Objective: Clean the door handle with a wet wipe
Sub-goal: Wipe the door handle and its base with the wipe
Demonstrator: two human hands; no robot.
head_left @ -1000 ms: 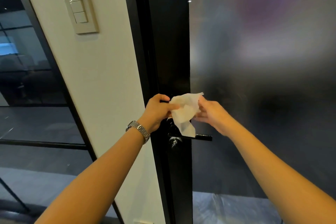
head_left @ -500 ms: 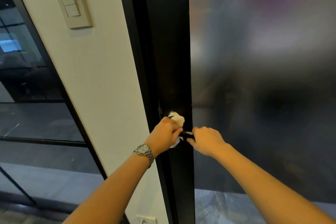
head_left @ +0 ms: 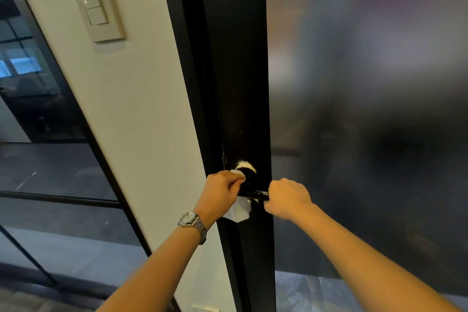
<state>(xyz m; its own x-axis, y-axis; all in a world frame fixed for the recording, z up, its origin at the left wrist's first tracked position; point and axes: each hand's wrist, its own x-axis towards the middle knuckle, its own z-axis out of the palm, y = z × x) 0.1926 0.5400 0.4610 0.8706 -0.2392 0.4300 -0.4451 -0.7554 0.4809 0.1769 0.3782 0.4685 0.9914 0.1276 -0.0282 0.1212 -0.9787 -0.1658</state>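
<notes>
Since half a second ago, both my hands are staying on the door handle, while the wet wipe is now hanging lower beneath my left hand. From my head camera, I am clenching my left hand around the wipe and pressing it against the inner end of the black handle, near its round base on the black door frame. More white wipe is showing above that base. My right hand is closing around the outer end of the lever, just beside the dark glass panel. I am wearing a metal wristwatch on my left wrist. Up on the white wall, the switch plate is carrying a small label, too blurred to read.
</notes>
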